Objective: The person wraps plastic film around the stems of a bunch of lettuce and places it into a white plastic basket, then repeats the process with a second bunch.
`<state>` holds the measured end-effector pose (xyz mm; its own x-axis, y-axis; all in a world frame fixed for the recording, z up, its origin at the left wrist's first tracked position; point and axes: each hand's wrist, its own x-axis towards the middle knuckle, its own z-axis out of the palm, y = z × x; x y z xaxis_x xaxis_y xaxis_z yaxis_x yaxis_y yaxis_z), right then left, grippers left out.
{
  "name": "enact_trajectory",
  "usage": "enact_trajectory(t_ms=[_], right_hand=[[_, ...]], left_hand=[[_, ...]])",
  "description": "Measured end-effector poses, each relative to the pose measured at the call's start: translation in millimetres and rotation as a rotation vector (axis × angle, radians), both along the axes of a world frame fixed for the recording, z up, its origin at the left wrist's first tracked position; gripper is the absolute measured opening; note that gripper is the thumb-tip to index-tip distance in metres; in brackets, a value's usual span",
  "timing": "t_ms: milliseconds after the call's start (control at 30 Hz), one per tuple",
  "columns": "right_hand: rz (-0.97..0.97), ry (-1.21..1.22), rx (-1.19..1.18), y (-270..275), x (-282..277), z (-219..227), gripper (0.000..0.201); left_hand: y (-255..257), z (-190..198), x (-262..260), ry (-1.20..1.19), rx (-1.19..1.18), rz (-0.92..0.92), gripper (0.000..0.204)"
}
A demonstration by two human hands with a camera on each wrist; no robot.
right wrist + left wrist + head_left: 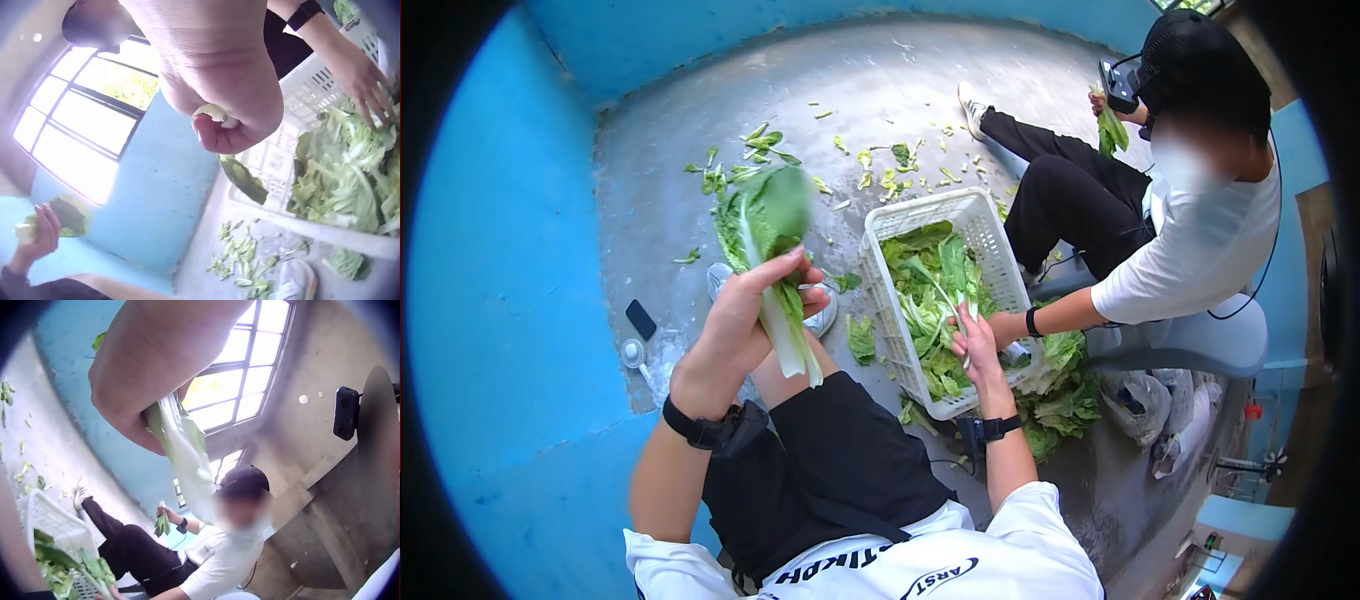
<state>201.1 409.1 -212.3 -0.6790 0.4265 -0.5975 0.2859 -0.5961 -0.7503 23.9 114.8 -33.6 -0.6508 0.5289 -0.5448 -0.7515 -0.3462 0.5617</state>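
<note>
My left hand [735,315] grips a head of leafy greens [765,215] with a pale stalk, raised left of the crate; its leaves point up and away from me. In the left wrist view the white stalk [184,456] sticks out below the curled fingers. Over the crate, my right hand [978,345] holds a leaf by its pale stem [945,295]. The right wrist view shows that stem's end [212,112] inside the curled fingers, with a green leaf [244,178] hanging beyond. The white plastic crate [880,290] is heaped with loose leaves.
Another person [1190,230] sits at the right, one hand [362,81] in the crate and greens [1110,130] in the other. Leaf scraps [890,180] litter the floor. A phone [640,320] and small fan [633,352] lie by the blue wall [510,260]. More greens [1060,400] lie beside the crate.
</note>
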Motion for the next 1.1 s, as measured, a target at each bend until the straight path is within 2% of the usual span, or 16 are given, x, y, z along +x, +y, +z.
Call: enact_trajectory(t_ms=[133,233,400,567,633,667,700,767,800,967,1033,1100], right_hand=[[0.097,0.190,0.004,-21,-25,31,0.016],[0.129,0.239,-0.002,-45,-45,68,0.014],[0.244,0.297,-0.051,-96,-68,116,0.029],[0.384,0.320,-0.023,-130,-88,132,0.028],[0.621,0.314,0.238,-133,-88,128,0.031],[0.668,0.282,0.583,-138,-90,127,0.035],[0.671,0.282,0.587,-143,-91,130,0.035],[0.734,0.254,1.255,-157,-88,143,0.036],[0.772,0.218,1.178,-165,-90,153,0.047],[0.635,0.321,1.172,-177,-95,155,0.050],[0.613,0.378,1.118,-172,-94,155,0.053],[0.346,0.424,1.164,-162,-93,147,0.055]], left_hand=[[2,-9,1,0.036,-0.044,-0.011,0.012],[5,-7,2,0.061,-0.080,-0.009,0.014],[12,-20,6,0.136,-0.066,-0.032,0.019],[15,-17,6,0.126,-0.083,-0.047,0.025],[13,-20,7,0.113,-0.024,-0.141,0.029],[15,-27,9,0.225,-0.019,-0.126,0.033],[17,-33,9,0.227,-0.015,-0.124,0.033],[20,-39,11,0.324,-0.032,-0.053,0.035],[19,-36,10,0.290,-0.023,-0.069,0.030],[10,-26,-4,0.174,-0.101,0.011,0.023],[5,-29,-10,0.169,0.110,0.135,0.022],[-2,-28,-12,0.185,0.134,0.162,0.020]])
